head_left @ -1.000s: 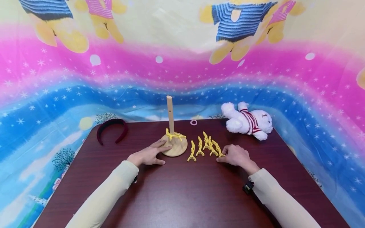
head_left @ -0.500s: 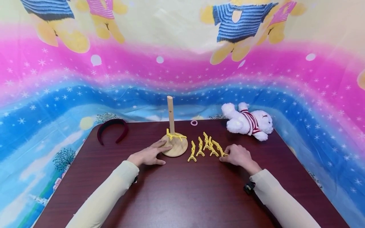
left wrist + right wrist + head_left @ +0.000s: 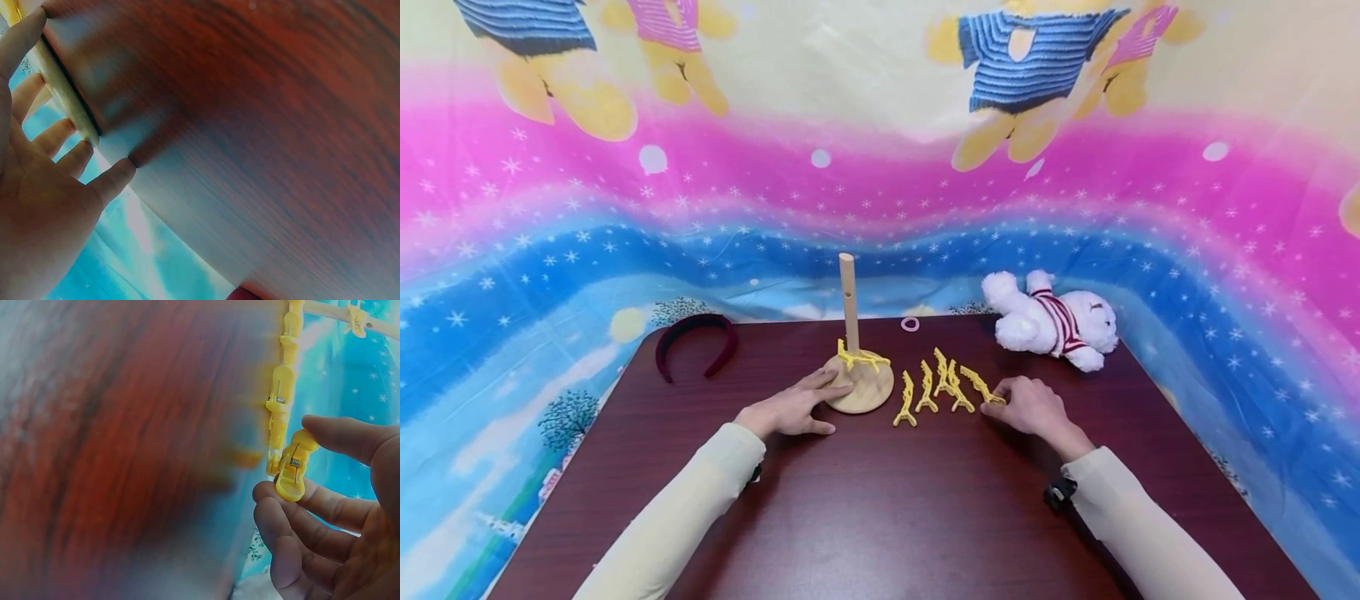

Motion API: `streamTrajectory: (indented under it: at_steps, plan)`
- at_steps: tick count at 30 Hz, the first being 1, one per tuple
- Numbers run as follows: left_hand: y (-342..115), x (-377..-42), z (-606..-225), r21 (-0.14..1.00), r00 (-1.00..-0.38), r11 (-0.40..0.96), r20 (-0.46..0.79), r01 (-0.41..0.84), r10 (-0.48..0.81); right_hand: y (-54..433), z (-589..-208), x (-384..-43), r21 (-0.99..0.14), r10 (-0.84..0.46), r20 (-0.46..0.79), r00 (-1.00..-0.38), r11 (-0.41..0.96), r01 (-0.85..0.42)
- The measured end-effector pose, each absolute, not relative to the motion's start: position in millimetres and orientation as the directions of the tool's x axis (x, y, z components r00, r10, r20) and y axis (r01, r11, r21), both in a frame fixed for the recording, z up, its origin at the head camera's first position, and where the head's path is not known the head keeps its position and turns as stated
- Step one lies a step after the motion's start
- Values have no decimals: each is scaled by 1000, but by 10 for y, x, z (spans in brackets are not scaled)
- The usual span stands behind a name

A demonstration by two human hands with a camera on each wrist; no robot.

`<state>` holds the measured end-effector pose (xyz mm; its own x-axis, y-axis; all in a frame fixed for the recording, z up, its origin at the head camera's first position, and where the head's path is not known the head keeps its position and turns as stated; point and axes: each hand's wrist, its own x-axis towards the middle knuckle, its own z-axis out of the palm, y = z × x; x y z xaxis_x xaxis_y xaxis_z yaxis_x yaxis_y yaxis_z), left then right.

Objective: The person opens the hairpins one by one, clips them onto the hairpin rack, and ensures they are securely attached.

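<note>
My left hand [image 3: 793,404] lies with fingers spread and fairly straight, fingertips on the round wooden base [image 3: 872,392] of a stand with an upright post [image 3: 850,304]. A yellow hair clip [image 3: 862,358] is at the foot of that post. My right hand [image 3: 1028,407] pinches the handle end of another yellow hair clip [image 3: 976,382], whose toothed end points away to the left. In the right wrist view, thumb and fingers lie on either side of the clip's handles [image 3: 294,464], with its spring showing between. Several similar clips [image 3: 907,398] lie in a row left of it.
A dark red headband [image 3: 730,343] rests at the back left of the brown table [image 3: 865,508]. A pink ring [image 3: 910,324] sits near the back edge. At the back right lies a white plush bear [image 3: 1063,325] in a striped top. Patterned cloth [image 3: 880,192] hangs behind.
My right hand has moved slightly to the right with the pinched clip, widening the gap to the other clips. The left hand stays on the base.
</note>
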<state>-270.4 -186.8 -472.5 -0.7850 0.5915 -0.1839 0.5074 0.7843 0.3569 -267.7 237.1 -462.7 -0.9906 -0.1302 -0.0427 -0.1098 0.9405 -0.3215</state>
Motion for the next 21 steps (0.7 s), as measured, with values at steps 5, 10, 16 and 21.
streamTrajectory:
  at_steps: [5,10,16,21]
  plan:
    - [-1865,-2700,-4719,361,-784,782,-184,507,593,2376,-4612,-2675,-332,-127,-21,-992,937,-113]
    - [-1871,-2699,-4726,356,-787,786,-182,506,589,2374,-4578,-2673,-348,-136,15,-991,928,-133]
    - [-1875,-2708,-4736,341,-778,783,-189,520,599,2331,-4519,-2653,-365,-158,76,-985,914,-175]
    - [-1881,-2722,-4740,334,-774,783,-195,525,602,2257,-4473,-2655,-364,-178,136,-975,906,-217]
